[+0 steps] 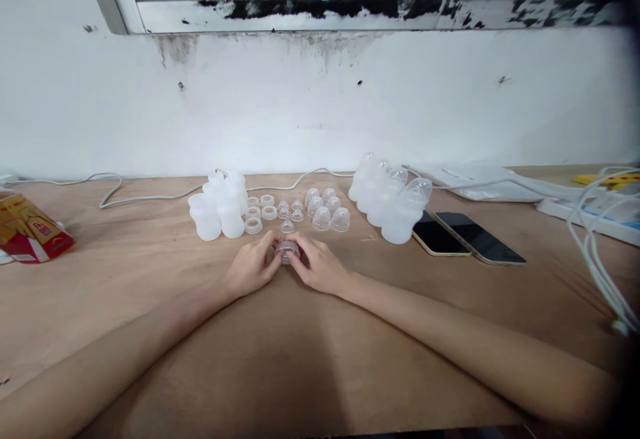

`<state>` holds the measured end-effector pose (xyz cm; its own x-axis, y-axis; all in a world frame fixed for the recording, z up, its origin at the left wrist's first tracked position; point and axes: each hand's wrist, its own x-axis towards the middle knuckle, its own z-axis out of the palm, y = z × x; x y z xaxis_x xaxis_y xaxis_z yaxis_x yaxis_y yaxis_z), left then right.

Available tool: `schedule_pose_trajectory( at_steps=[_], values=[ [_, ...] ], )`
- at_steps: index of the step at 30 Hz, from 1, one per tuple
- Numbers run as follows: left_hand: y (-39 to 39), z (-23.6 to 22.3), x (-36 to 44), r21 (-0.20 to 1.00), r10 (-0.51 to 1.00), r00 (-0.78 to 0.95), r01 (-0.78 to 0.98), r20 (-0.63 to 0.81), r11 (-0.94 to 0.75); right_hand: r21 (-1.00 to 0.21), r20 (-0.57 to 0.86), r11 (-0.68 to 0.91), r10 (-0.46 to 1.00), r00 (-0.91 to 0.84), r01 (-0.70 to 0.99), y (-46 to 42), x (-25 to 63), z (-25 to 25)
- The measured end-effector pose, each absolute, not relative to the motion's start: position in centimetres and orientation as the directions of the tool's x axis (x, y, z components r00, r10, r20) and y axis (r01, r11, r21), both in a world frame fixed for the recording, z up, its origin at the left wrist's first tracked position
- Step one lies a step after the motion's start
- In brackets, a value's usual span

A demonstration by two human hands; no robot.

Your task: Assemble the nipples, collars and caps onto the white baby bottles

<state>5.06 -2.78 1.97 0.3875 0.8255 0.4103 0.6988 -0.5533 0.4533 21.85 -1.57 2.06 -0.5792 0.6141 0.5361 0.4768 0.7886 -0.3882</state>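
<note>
Both hands meet at the middle of the table, pinching one clear screw ring [287, 247] from its two sides. My left hand [254, 264] has thumb and fingers closed on the ring's left edge, and my right hand [320, 266] grips its right edge. Something clear shows below the ring; whether it is a bottle nipple I cannot tell. Just beyond lie several loose rings [253, 225], several clear nipples [287, 226] and several dome caps [321, 218]. White baby bottle bodies [232, 216] stand upright at the left. Capped bottles [397, 224] stand in a row at the right.
Two phones [480, 236] lie right of the capped bottles. A white cable [150, 197] runs along the wall. Farther right are a plastic bag [480, 182], a power strip [590, 220] and looped cords [593, 252]. A red and yellow package [33, 226] sits at the left.
</note>
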Motion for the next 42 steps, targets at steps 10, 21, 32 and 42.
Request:
schedule_pose_trajectory(
  at_steps=[10,21,32,42],
  values=[
    [-2.6,1.9,4.6,0.465,0.797,0.419,0.653,0.435,-0.597,-0.439,0.554,0.793,0.608,-0.568,0.422,-1.4,22.0,2.0],
    [-2.3,2.1,4.8,0.518,0.768,0.443,0.568,0.463,-0.64,-0.443,0.61,0.786,0.617,-0.497,0.431,-1.4,21.9,1.7],
    [-2.7,2.1,5.1,0.519,0.821,0.356,0.644,0.447,-0.562,-0.414,0.591,0.81,0.586,-0.555,0.415,-1.7,21.8,2.1],
    [-2.5,2.0,5.6,0.46,0.824,0.352,0.699,0.444,-0.547,-0.469,0.554,0.76,0.65,-0.52,0.451,-1.4,21.3,1.7]
  ],
)
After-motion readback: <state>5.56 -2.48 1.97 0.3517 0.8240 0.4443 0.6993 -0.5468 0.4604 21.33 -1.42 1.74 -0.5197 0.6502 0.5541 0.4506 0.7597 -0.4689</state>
